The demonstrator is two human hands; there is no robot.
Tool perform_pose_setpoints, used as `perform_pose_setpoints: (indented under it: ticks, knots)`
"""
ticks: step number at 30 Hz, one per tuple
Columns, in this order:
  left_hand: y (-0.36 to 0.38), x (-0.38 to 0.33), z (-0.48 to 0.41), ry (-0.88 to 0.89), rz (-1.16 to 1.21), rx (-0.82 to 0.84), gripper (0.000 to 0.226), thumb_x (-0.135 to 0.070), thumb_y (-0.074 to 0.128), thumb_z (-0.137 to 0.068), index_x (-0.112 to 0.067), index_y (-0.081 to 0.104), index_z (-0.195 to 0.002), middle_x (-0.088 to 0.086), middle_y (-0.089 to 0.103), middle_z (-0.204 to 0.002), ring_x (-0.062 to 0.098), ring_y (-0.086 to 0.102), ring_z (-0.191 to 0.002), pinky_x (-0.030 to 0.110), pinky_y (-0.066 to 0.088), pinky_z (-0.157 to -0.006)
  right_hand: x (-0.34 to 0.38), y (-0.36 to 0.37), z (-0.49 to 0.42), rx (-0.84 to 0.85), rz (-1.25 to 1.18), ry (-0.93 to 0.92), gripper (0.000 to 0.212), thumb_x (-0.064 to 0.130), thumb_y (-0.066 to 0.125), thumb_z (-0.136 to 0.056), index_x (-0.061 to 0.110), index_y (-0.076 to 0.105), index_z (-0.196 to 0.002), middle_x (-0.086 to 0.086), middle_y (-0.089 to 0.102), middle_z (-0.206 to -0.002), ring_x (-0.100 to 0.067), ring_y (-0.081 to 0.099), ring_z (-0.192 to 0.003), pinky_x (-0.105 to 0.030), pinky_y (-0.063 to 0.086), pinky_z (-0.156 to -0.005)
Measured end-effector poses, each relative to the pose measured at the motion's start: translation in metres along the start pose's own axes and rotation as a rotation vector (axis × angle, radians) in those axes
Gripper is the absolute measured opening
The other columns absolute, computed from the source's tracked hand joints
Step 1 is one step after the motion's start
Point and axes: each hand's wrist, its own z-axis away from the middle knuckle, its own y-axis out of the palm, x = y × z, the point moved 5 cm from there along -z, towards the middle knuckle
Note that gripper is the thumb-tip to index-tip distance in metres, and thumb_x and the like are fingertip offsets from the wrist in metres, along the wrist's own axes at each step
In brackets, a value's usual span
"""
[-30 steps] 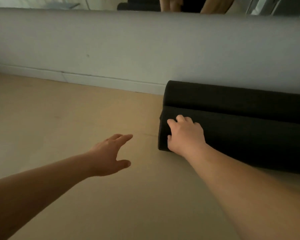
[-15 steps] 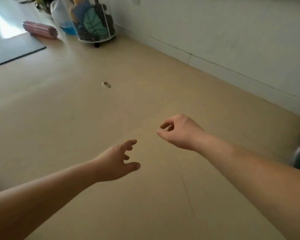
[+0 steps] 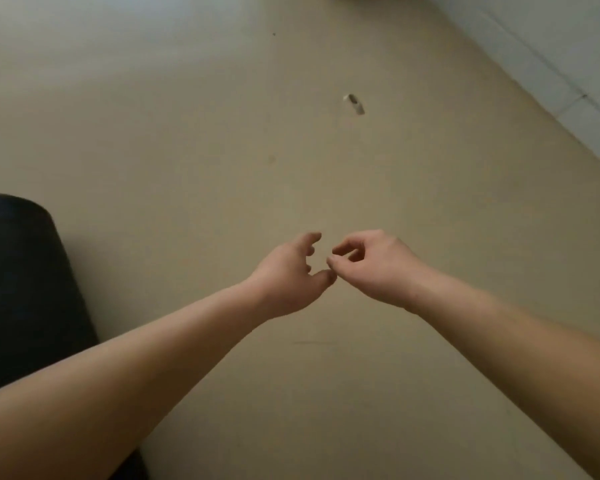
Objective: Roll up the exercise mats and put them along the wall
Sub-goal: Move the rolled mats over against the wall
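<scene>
Beige floor [image 3: 187, 150] fills the view, with a pale wall [image 3: 551, 39] running along its far right edge. Both hands hang over the middle of the floor and hold nothing. The left hand [image 3: 288, 275] has loosely spread fingers. The right hand [image 3: 374, 265] is loosely curled, forefinger near thumb, with nothing between them. The two thumb tips sit just beside each other.

A black rounded bulk at the floor's left edge looks like a mat [image 3: 18, 289], though I can't be sure. It lies left of both hands, nearer the left one, and the left forearm crosses in front of its near end. Its long axis seems to run near to far, but only part shows. It is well apart from the wall, so it likely has to cross the floor rightward. A small pale scrap [image 3: 354, 103] lies far ahead.
</scene>
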Motion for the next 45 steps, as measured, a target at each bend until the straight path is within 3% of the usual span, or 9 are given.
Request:
perform_pose_setpoints:
  ticks: [10,18,23,28,31,35,39,42,45]
  knots:
    - [-0.063,0.085,0.075,-0.221,0.136,-0.207,0.067,-0.038,0.074,-0.094,-0.030,0.044,-0.153,-0.006,0.057,-0.141,0.010,0.061,-0.117,0.039,0.056,-0.100,0.027,0.073,-0.011,0.128,-0.058,-0.087,0.016,0.038,0.069,-0.095,0.024,0.076,-0.100,0.003,0.075,-0.091,-0.017,0.072,-0.087,-0.026,0.051,-0.071]
    - [-0.146,0.119,0.230,-0.361,-0.238,-0.645,0.063,-0.036,0.072,-0.096,-0.025,0.047,-0.153,-0.006,0.048,-0.154,0.013,0.043,-0.143,0.035,0.039,-0.117,0.112,0.176,0.023,0.485,-0.051,-0.337,0.035,0.045,0.069,-0.095,0.029,0.067,-0.127,0.002,0.073,-0.101,-0.020,0.072,-0.090,-0.032,0.057,-0.073]
    - [-0.151,0.174,0.345,-0.955,-0.179,-0.724,0.099,-0.061,0.076,-0.084,-0.025,0.026,-0.162,0.005,0.033,-0.165,0.029,0.038,-0.148,0.049,0.043,-0.113,0.131,0.208,0.079,0.647,-0.017,-0.429,0.053,0.047,0.064,-0.099,0.036,0.049,-0.148,0.004,0.068,-0.110,-0.014,0.068,-0.095,-0.028,0.057,-0.072]
    - [-0.100,0.207,0.385,-1.203,0.346,-0.441,0.142,-0.088,0.076,-0.055,-0.034,0.006,-0.166,0.005,0.022,-0.171,0.038,0.038,-0.147,0.059,0.044,-0.111,0.114,0.232,0.117,0.816,-0.004,-0.340,0.076,0.060,0.068,-0.091,0.058,0.028,-0.154,-0.002,0.054,-0.140,-0.026,0.070,-0.101,-0.046,0.065,-0.078]
    - [-0.095,0.215,0.370,-1.121,0.472,-0.548,0.151,-0.083,0.085,-0.044,-0.037,0.007,-0.165,0.003,0.024,-0.170,0.038,0.039,-0.147,0.060,0.045,-0.108,0.111,0.247,0.128,0.880,-0.003,-0.321,0.092,0.069,0.076,-0.079,0.071,0.017,-0.149,0.002,0.038,-0.157,-0.022,0.066,-0.111,-0.048,0.063,-0.085]
    - [-0.111,0.213,0.319,-0.885,0.543,-0.707,0.144,-0.074,0.090,-0.050,-0.038,0.011,-0.165,-0.001,0.028,-0.169,0.030,0.038,-0.148,0.052,0.040,-0.116,0.117,0.254,0.109,0.769,-0.072,-0.360,0.114,0.087,0.082,-0.048,0.083,0.011,-0.138,0.009,0.031,-0.162,-0.019,0.040,-0.146,-0.045,0.044,-0.115]
    - [-0.114,0.199,0.257,-0.684,0.508,-0.755,0.121,-0.077,0.082,-0.064,-0.042,0.021,-0.162,-0.008,0.037,-0.163,0.022,0.041,-0.147,0.046,0.039,-0.119,0.119,0.218,0.067,0.538,0.001,-0.378,0.132,0.090,0.082,-0.039,0.076,0.004,-0.146,0.008,0.033,-0.156,-0.018,0.040,-0.144,-0.044,0.042,-0.116]
    - [-0.107,0.195,0.224,-0.583,0.571,-0.743,0.087,-0.056,0.079,-0.085,-0.037,0.036,-0.158,-0.001,0.049,-0.154,0.023,0.049,-0.138,0.045,0.045,-0.114,0.110,0.172,0.026,0.477,-0.068,-0.310,0.135,0.082,0.089,-0.038,0.073,0.011,-0.148,0.011,0.034,-0.158,-0.019,0.042,-0.143,-0.047,0.040,-0.117]
    - [-0.092,0.201,0.208,-0.602,0.616,-0.615,0.096,-0.059,0.083,-0.078,-0.033,0.037,-0.158,0.001,0.048,-0.154,0.025,0.050,-0.137,0.044,0.047,-0.110,0.091,0.137,-0.001,0.513,-0.028,-0.268,0.132,0.072,0.093,-0.045,0.069,0.015,-0.151,0.008,0.028,-0.163,-0.024,0.041,-0.144,-0.048,0.040,-0.116]
